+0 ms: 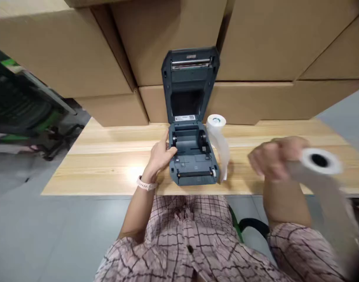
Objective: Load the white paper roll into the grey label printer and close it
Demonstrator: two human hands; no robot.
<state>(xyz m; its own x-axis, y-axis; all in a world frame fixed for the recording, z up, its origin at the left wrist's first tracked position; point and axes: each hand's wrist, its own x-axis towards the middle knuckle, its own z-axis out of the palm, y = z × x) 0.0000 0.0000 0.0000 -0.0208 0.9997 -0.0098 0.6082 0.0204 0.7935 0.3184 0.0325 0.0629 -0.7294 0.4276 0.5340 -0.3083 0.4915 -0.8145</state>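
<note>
"How's the printer?"
"Dark grey, lid raised at its far side."
"And beside it?"
"One white roll stands upright just right; another roll, partly unwound, is farther right."

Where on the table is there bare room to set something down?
Left of the left hand, out to the left table edge; also right of the standing roll, between the boxes and the right hand. Crowded: the middle, where left hand, printer and standing roll sit close together.
</note>
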